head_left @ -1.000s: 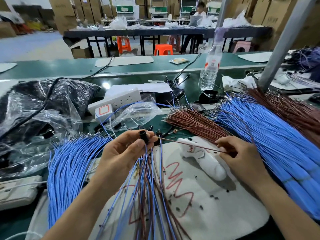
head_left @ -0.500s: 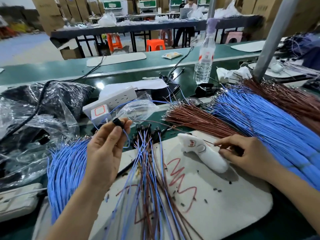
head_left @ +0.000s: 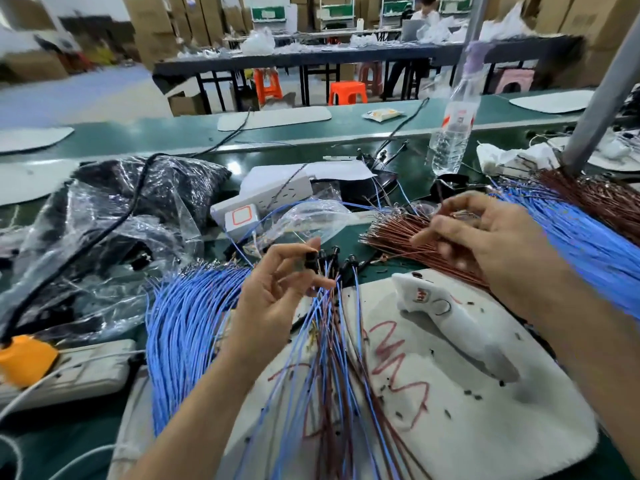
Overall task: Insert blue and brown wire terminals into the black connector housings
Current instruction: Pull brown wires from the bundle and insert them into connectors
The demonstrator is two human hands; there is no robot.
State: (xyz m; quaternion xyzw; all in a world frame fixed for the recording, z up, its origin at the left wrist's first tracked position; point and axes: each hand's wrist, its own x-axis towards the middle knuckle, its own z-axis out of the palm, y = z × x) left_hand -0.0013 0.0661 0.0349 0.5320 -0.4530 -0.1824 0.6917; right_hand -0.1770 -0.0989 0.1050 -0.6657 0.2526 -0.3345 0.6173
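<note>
Two hands raised over a green bench (head_left: 346, 128). In the left hand (head_left: 277, 292), pinched between thumb and fingertips, one small black housing (head_left: 310, 262), just in front of a row of more housings (head_left: 334, 258) already wired. From those, a fan of blue and brown leads (head_left: 332, 344) down across a white mat (head_left: 485, 420) scrawled with red marker. As for the right hand (head_left: 485, 237): curled, thumb close to fingers, just above a heap of brown wires (head_left: 398, 245); too blurred to tell whether pinching one. Right of that heap, a broad sheaf of blue wires (head_left: 575, 237); left of the mat, a second blue sheaf (head_left: 187, 306). On the mat, a white sock-like cloth (head_left: 460, 323) and scattered dark specks. Farther back on the bench: crumpled clear plastic bags (head_left: 121, 220), a white power strip (head_left: 266, 199), a water bottle (head_left: 453, 133) near a slanting grey post (head_left: 602, 91). At the left edge, an orange plug (head_left: 24, 358). Beyond, a dark table, orange stools (head_left: 346, 93), stacked cardboard boxes (head_left: 152, 29), a seated person at the far end.
</note>
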